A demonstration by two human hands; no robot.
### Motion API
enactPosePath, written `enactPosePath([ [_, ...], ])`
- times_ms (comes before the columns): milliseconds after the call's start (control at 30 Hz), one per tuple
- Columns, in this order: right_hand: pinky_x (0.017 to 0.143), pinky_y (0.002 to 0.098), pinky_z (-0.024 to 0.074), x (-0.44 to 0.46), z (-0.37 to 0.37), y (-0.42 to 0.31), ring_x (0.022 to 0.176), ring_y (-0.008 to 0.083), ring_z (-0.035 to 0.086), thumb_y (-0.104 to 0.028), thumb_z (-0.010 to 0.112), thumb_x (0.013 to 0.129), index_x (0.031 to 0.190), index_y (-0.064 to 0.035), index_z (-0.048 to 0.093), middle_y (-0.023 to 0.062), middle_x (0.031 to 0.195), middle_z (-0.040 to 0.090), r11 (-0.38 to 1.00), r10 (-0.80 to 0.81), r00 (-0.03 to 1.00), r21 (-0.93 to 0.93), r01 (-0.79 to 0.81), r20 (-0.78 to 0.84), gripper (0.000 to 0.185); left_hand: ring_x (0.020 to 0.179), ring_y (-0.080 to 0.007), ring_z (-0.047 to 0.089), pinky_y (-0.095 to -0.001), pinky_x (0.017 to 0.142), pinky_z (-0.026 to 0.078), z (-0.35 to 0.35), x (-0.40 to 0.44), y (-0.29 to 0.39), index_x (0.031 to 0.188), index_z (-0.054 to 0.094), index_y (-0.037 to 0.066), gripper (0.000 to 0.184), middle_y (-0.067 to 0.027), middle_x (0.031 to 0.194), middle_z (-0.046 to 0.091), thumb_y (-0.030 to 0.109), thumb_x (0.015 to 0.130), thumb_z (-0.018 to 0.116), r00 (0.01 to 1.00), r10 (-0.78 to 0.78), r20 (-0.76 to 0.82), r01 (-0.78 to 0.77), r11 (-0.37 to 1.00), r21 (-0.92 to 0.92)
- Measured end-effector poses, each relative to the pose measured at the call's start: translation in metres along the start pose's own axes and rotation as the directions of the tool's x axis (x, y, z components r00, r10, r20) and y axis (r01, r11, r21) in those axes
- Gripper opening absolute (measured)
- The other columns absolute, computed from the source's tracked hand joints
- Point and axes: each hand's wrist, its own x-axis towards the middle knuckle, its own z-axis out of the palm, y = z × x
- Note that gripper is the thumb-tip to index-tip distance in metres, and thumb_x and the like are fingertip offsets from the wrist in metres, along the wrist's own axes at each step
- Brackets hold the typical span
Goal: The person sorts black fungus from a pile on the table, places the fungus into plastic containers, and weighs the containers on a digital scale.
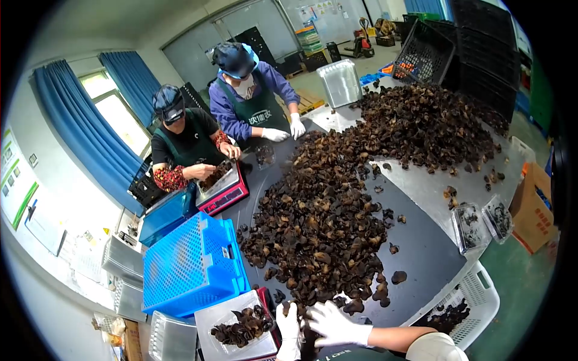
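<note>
Both of my hands wear white gloves at the near edge of a large heap of dark brown wood ear mushrooms (325, 240). My left hand (289, 332) is beside the scale, fingers pointing forward and slightly apart. My right hand (338, 326) lies just right of it, fingers spread over the mushrooms at the heap's edge. Some dark mushrooms show between the two hands; whether either palm grips any is hidden. Left of my left hand, a clear plastic tray (218, 317) with wood ear mushrooms in it rests on a red scale (269, 301).
A blue crate (186, 265) stands beyond the scale. Two co-workers in green aprons work across the table (415, 253), one at another red scale (226, 197). A white basket (481, 295) holds mushrooms at right, near clear trays (469, 225) and a cardboard box (533, 210).
</note>
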Motion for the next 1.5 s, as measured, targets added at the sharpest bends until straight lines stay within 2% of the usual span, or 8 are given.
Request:
enactPosePath([
  [133,0.1,0.0619,0.0276,0.01,0.059,-0.019,0.117,0.0405,0.041,-0.051,0.051,0.07,0.082,-0.008,0.061,0.0153,0.103,0.05,0.936,-0.333,0.895,0.012,0.352,-0.296,0.045,0.048,-0.0091,0.044,-0.0217,0.038,0.033,0.009,-0.026,0.022,0.104,0.052,0.007,0.015,-0.0029,0.076,0.053,0.017,0.093,0.057,0.994,-0.098,0.049,0.099,0.995,-0.029],
  [200,0.096,0.0514,0.0354,0.001,0.064,-0.013,0.121,0.0365,0.043,-0.05,0.062,0.077,0.123,-0.0083,0.055,0.018,0.126,0.05,0.97,-0.236,0.972,0.06,0.236,-0.006,0.062,0.048,-0.009,0.044,-0.0216,0.038,0.033,0.001,-0.03,0.024,0.103,0.053,0.007,0.014,-0.0034,0.078,0.054,0.016,0.093,0.057,0.994,-0.013,0.108,0.015,1.0,-0.017],
  [333,0.067,0.0369,0.0436,-0.001,0.073,0.006,0.084,0.0245,0.056,-0.024,0.054,0.087,0.096,-0.0111,0.059,0.0064,0.093,0.058,0.967,-0.255,0.967,0.035,0.254,0.026,0.017,0.049,-0.0089,0.045,-0.0208,0.038,0.033,-0.036,-0.028,0.051,0.103,0.052,0.01,0.012,-0.0042,0.077,0.055,0.013,0.092,0.056,0.973,0.231,0.007,-0.231,0.97,0.077],
  [400,0.062,0.0424,0.0466,0.005,0.072,0.015,0.073,0.0294,0.06,-0.025,0.049,0.092,0.105,-0.0132,0.062,0.0121,0.079,0.059,0.961,-0.169,0.983,0.235,0.147,0.077,0.022,0.048,-0.0069,0.043,-0.0202,0.038,0.032,-0.095,0.013,0.041,0.1,0.053,0.011,0.008,-0.002,0.075,0.055,0.01,0.092,0.055,0.653,0.752,0.095,-0.704,0.555,0.444],
  [700,0.073,0.0265,0.0479,0.042,0.024,-0.005,0.079,0.0112,0.058,-0.012,0.064,0.087,0.108,-0.0023,0.063,0.0064,0.09,0.065,0.364,0.634,0.769,0.91,-0.199,-0.085,0.023,0.083,-0.0136,0.055,-0.0276,0.076,0.046,-0.183,0.001,0.112,0.102,0.057,0.004,0.016,-0.0053,0.094,0.06,0.003,0.086,0.061,0.637,0.719,-0.279,-0.517,0.667,0.537],
  [1000,0.074,0.0325,0.0512,0.149,-0.015,-0.062,0.086,0.0267,0.062,-0.013,0.07,0.08,0.11,-0.006,0.063,0.0117,0.101,0.062,0.839,0.01,0.87,0.477,0.262,-0.494,0.032,0.093,-0.0216,0.06,-0.0328,0.083,0.048,-0.186,-0.004,0.099,0.104,0.06,0.003,0.033,-0.0092,0.1,0.062,0.0,0.072,0.07,0.719,0.693,-0.044,-0.497,0.557,0.665],
  [1167,0.104,0.0501,0.0277,0.179,0.005,-0.071,0.12,0.0319,0.041,-0.044,0.067,0.076,0.122,-0.0084,0.055,0.0136,0.127,0.049,0.984,-0.157,0.978,0.068,0.167,-0.134,0.059,0.102,-0.0329,0.053,-0.0442,0.092,0.041,-0.181,0.006,0.093,0.112,0.061,0.011,0.056,-0.012,0.114,0.057,0.025,0.059,0.076,0.709,0.575,0.408,-0.514,0.025,0.857],
  [1500,0.086,0.0405,0.0456,0.175,-0.044,-0.044,0.096,0.0349,0.058,-0.025,0.07,0.073,0.11,-0.0055,0.063,0.0158,0.11,0.062,0.877,-0.055,0.976,0.456,0.149,-0.212,0.043,0.113,-0.0382,0.054,-0.0458,0.095,0.043,-0.213,-0.02,0.126,0.126,0.056,0.007,0.085,-0.0206,0.128,0.052,0.043,0.054,0.086,0.772,0.528,0.354,-0.53,0.228,0.817],
])
